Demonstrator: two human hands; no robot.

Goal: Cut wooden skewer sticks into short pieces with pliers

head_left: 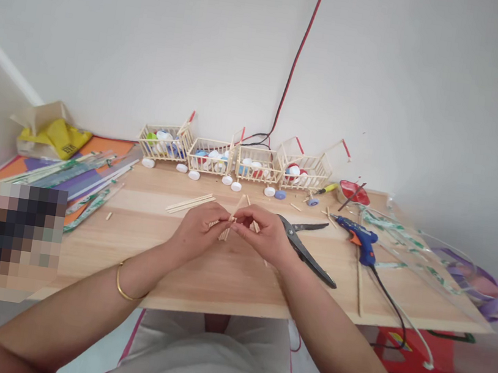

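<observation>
Close together over the middle of the table, my left hand (202, 227) and my right hand (265, 233) pinch a few short wooden sticks (224, 232) between their fingertips. My fingers partly cover the sticks, so their exact arrangement is hidden. Left of my hands lies a small row of loose wooden sticks (188, 203). Dark-handled cutting pliers (308, 255) rest just beyond my right wrist, jaws to the right. Farther right is a blue hot glue gun (364, 243) with an orange trigger.
Several small stick-built carts (258, 166) with bottle-cap wheels line the wall, caps inside them. A red dish (353, 193) and yellow cutter (326, 189) sit back right. Packaged sticks (93, 174) and a yellow bag (58, 138) occupy the left. The glue gun's cord (392, 302) drops over the front edge.
</observation>
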